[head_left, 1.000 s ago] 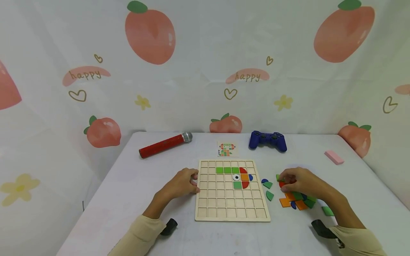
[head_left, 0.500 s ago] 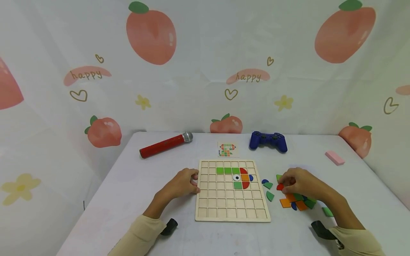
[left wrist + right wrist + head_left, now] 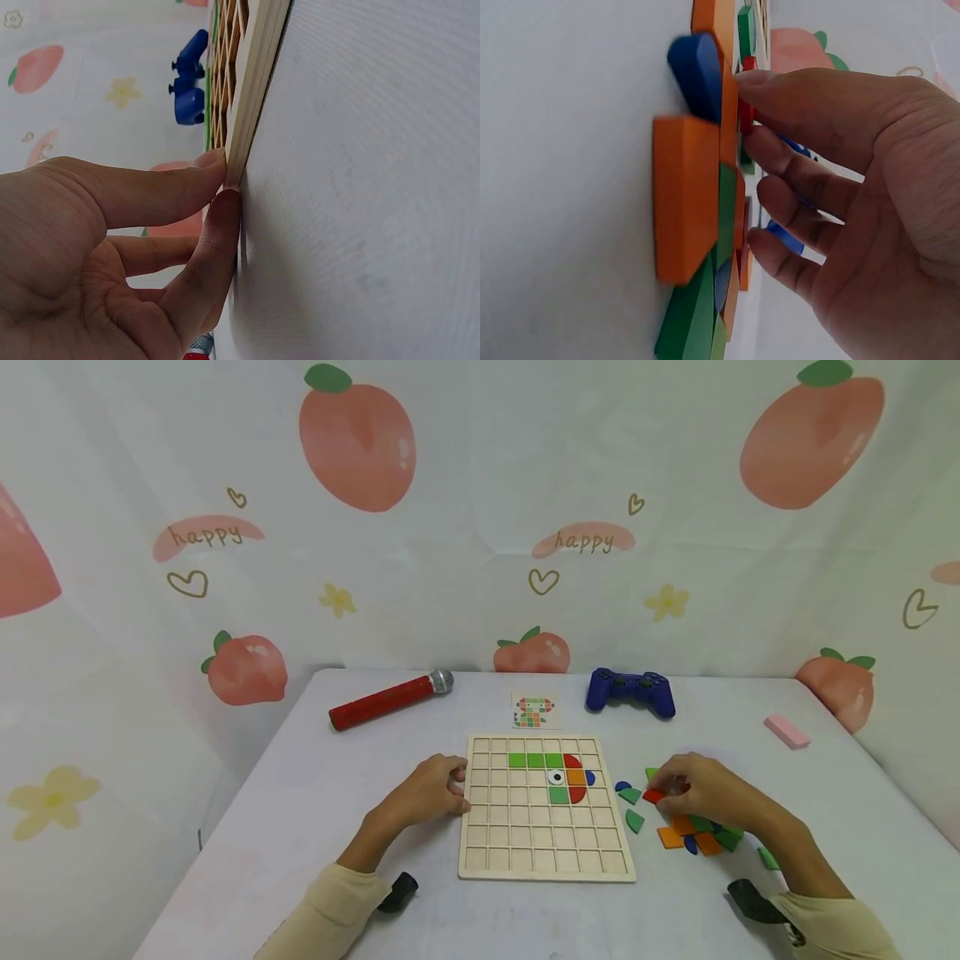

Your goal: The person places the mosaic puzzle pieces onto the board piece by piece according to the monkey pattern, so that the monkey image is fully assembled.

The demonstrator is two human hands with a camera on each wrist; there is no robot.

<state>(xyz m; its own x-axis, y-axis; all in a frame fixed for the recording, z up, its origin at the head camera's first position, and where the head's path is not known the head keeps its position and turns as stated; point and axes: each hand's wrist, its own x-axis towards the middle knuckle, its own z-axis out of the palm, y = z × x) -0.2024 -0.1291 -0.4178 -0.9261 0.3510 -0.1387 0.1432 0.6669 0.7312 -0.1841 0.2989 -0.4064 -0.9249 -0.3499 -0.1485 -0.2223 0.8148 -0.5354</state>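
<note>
My left hand (image 3: 429,789) holds the left edge of a wooden grid board (image 3: 517,839) with curled thumb and fingers; the left wrist view shows the thumb and a fingertip against the board's side (image 3: 252,82). Green, red, orange and blue tiles and an eye tile (image 3: 556,777) lie in its upper right cells. Right of the board, my right hand (image 3: 701,789) pinches a red tile (image 3: 652,796) between thumb and forefinger. Under and beside that hand lies a loose pile of tiles, among them an orange tile (image 3: 686,199) and a blue tile (image 3: 697,75). The palm hides part of the pile.
A pattern card (image 3: 533,712) lies behind the board. A red microphone (image 3: 386,702), a blue game controller (image 3: 630,692) and a pink block (image 3: 787,732) stand farther back. Loose green tiles (image 3: 634,821) lie between board and pile.
The red tile, earlier mostly under my right fingers, has come out slightly to the left and turned in their grip. My left hand stays at the board's edge.
</note>
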